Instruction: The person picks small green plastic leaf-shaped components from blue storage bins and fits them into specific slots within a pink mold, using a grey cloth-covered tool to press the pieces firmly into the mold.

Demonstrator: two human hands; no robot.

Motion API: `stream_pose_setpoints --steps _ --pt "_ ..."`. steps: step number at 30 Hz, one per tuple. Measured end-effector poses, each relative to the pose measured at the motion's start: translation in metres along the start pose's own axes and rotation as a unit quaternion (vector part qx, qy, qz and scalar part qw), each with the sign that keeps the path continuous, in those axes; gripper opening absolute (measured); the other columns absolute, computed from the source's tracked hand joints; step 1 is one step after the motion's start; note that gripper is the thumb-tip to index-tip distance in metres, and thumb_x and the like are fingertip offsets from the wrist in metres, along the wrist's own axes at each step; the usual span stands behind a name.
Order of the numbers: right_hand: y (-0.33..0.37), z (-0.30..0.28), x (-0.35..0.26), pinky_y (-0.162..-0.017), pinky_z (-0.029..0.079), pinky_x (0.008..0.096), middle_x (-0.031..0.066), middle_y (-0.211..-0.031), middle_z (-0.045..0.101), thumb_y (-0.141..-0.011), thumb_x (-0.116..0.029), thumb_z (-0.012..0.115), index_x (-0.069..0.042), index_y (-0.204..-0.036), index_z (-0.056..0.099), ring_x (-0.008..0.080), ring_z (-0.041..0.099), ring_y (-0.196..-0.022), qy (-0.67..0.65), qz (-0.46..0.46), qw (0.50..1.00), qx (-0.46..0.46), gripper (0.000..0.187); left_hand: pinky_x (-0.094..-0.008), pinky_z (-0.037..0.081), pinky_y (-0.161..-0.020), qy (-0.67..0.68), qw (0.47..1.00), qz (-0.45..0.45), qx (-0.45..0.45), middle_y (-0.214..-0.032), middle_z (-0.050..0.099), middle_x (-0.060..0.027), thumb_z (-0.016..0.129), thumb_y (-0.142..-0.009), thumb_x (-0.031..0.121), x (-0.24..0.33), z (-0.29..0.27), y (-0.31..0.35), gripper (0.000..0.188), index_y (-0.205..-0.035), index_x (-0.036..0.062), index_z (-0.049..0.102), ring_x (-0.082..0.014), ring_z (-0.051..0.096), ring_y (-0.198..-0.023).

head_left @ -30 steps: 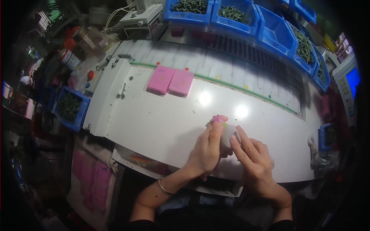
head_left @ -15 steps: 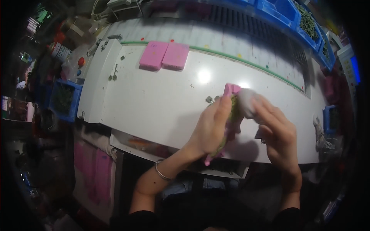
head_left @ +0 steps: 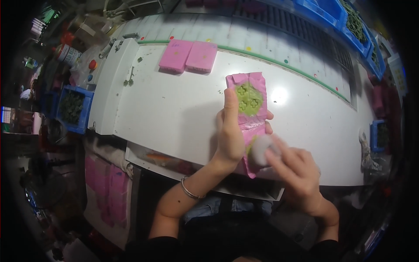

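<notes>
My left hand [head_left: 230,136] grips a pink rubber mold [head_left: 257,121] above the near part of the white table, its thumb along the left edge and fingertips showing at the right. The mold lies opened out in two halves; the upper half has a green face with several cross-shaped hollows. In my right hand [head_left: 300,174] is a rounded whitish pad or pouch [head_left: 262,149], pressed on or held just over the lower half, which it partly hides. The right fingers are slightly blurred.
Two closed pink molds [head_left: 202,56] lie side by side at the table's back left. Beyond the green strip runs a pale slatted surface [head_left: 183,30]. Blue bins [head_left: 74,107] with green parts stand left, right and back right. An open drawer [head_left: 150,161] sits under the front edge.
The mold has turned from edge-on to lying opened, its green face now towards me. My right hand and the pad have moved down and slightly left, onto or over the lower half.
</notes>
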State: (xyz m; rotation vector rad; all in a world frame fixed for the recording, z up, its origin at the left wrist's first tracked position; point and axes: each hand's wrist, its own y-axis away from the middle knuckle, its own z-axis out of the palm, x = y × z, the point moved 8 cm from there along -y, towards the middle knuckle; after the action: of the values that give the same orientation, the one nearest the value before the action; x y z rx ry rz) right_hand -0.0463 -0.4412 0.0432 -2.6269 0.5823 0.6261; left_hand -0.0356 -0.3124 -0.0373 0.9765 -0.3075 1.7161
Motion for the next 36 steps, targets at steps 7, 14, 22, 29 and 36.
stream_pose_setpoints --steps 7,14,22,29,36 --pt "0.006 -0.018 0.026 -0.074 0.042 0.0356 0.0161 -0.127 0.05 -0.06 0.007 0.058 -0.004 -0.12 0.054 0.0284 0.053 -0.083 0.034 0.079 0.996 -0.002 0.062 -0.0233 0.045 -0.062 -0.118 0.993 0.01 0.001 -0.078 0.059 -0.0087 0.038 -0.095 0.042 0.002 0.001 0.0 0.049 -0.094 -0.003 0.057 -0.0122 0.055 -0.068" --pt "-0.004 -0.028 0.054 -0.095 0.038 0.0349 0.0199 -0.122 0.048 -0.07 0.008 0.06 0.003 -0.123 0.048 0.033 0.049 -0.107 -0.138 0.183 0.97 0.084 0.054 -0.0277 0.053 -0.056 -0.067 0.979 -0.094 -0.169 -0.077 0.06 -0.0076 0.037 -0.094 0.048 -0.031 0.027 0.016 0.057 -0.103 -0.0044 0.057 -0.0137 0.059 -0.076" --pt "-0.017 -0.029 0.049 -0.069 0.044 0.0261 0.01 -0.081 0.056 -0.071 0.0 0.069 0.002 -0.095 0.06 0.0183 0.054 -0.073 -0.237 0.137 0.948 0.159 0.026 -0.0254 0.046 -0.076 -0.297 0.92 0.198 -0.162 -0.096 0.06 -0.0101 0.068 -0.081 0.031 0.025 0.032 0.02 0.046 -0.111 -0.0023 0.056 -0.0142 0.057 -0.085" --pt "-0.029 -0.027 0.042 -0.065 0.042 0.0258 0.0101 -0.08 0.056 -0.07 0.001 0.068 0.003 -0.094 0.06 0.0179 0.052 -0.071 -0.237 0.125 0.95 0.159 0.026 -0.0284 0.047 -0.082 -0.341 0.908 0.164 -0.18 -0.096 0.06 -0.0102 0.071 -0.078 0.018 0.043 0.027 0.019 0.041 -0.11 -0.0054 0.058 -0.0154 0.057 -0.092" --pt "-0.049 0.006 0.047 -0.077 0.043 0.026 0.0092 -0.091 0.055 -0.075 0.004 0.064 0.006 -0.103 0.055 0.0159 0.054 -0.083 -0.468 0.153 0.859 0.137 0.03 -0.0219 0.046 -0.072 -0.157 0.949 -0.146 -0.232 -0.095 0.058 -0.0094 0.036 -0.089 0.058 0.012 -0.01 0.006 0.066 -0.109 -0.002 0.056 -0.0113 0.056 -0.082"
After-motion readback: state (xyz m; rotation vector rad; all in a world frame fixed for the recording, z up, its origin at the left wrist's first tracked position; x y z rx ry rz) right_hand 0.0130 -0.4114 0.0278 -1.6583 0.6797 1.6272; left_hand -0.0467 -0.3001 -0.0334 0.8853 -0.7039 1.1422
